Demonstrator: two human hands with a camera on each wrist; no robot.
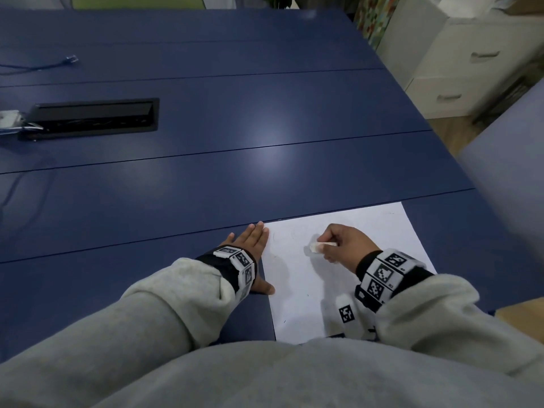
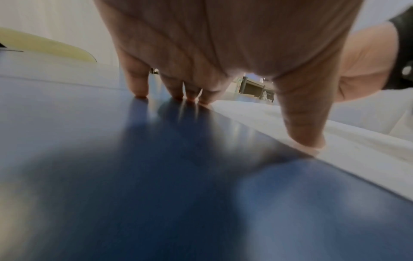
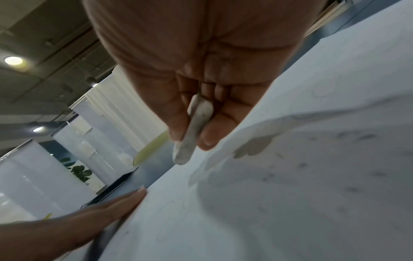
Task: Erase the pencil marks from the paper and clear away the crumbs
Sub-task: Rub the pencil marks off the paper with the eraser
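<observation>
On one blue table [image 1: 265, 128], one paper [image 1: 338, 231]; two hands: left hand [image 1: 250, 245] flat, right hand [image 1: 344, 242] pinching one eraser [image 1: 319, 246].

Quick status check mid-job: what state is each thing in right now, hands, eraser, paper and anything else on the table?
left hand: flat, fingers straight, pressing on the table at the paper's left edge.
right hand: pinches the eraser.
eraser: white, smudged grey, held just over the paper.
paper: flat, faint pencil marks and dark crumbs remain.
table: blue; its cable box lid is open.
</observation>
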